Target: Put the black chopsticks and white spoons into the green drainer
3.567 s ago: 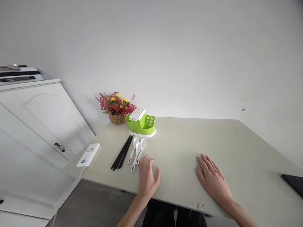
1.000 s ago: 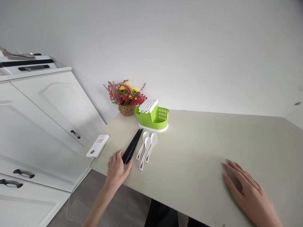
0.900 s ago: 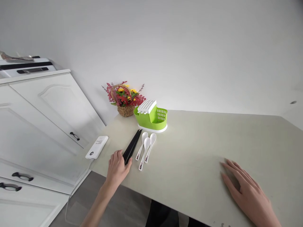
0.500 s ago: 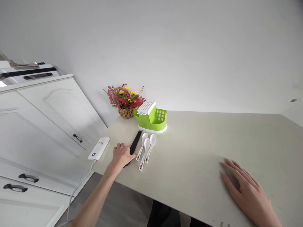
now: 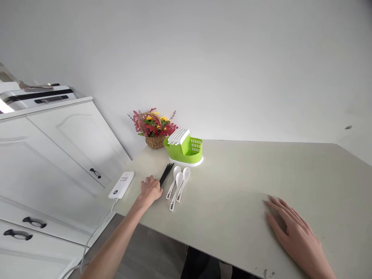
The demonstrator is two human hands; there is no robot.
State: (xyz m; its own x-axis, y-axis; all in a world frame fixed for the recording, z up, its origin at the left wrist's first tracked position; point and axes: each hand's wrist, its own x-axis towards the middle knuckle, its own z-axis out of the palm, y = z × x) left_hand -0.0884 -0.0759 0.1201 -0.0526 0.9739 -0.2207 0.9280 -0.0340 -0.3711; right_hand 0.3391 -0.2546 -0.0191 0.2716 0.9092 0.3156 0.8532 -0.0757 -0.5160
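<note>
Black chopsticks (image 5: 166, 173) lie in a bundle on the pale table (image 5: 232, 186), and my left hand (image 5: 151, 188) is closed around their near part. Just to the right of that hand are three white spoons (image 5: 179, 179), bowls pointing away from me. Beyond them stands a green utensil holder (image 5: 181, 150) with a white slatted top and a white base. My right hand (image 5: 296, 232) rests on the table at the right, fingers stretched out and slightly spread, holding nothing.
A wicker basket of artificial flowers (image 5: 155, 141) sits by the wall behind the holder. At the table's left edge lies a white power bank (image 5: 122, 185) with a cable hanging down. White cabinets (image 5: 66, 162) stand to the left, with a suitcase (image 5: 43, 96) on top.
My left hand has closed round the chopsticks, gathering them into a tighter bundle whose far ends fan slightly. The view has shifted a little; my right hand stays resting on the table.
</note>
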